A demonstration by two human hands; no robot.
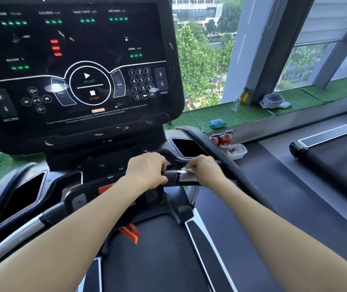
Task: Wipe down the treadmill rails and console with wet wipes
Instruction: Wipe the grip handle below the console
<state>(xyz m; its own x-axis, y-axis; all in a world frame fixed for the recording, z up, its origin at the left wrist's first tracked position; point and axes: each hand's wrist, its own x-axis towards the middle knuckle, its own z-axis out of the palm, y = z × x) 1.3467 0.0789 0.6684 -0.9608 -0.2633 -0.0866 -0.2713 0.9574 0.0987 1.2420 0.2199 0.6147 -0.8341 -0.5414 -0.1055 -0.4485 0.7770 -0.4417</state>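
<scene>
The black treadmill console [73, 66] fills the upper left, its display lit with green and red dots. Below it a short black front handlebar [173, 175] with a silver sensor band runs to the right. My left hand [147, 170] grips the handlebar's inner end, fingers curled over it. My right hand [205, 169] holds a white wet wipe [187, 171] wrapped on the silver band of the same bar. The right side rail [221, 154] curves past behind my right hand. The left handlebar [20, 232] with its silver band lies at lower left.
A blue pack of wipes [216, 123] lies on the green turf window ledge [242, 114], with bottles [244, 95] and a plastic bag [271, 101] farther right. Red fire extinguishers [224, 141] stand on the floor. A second treadmill [332, 152] is at right. An orange safety clip [129, 231] hangs below.
</scene>
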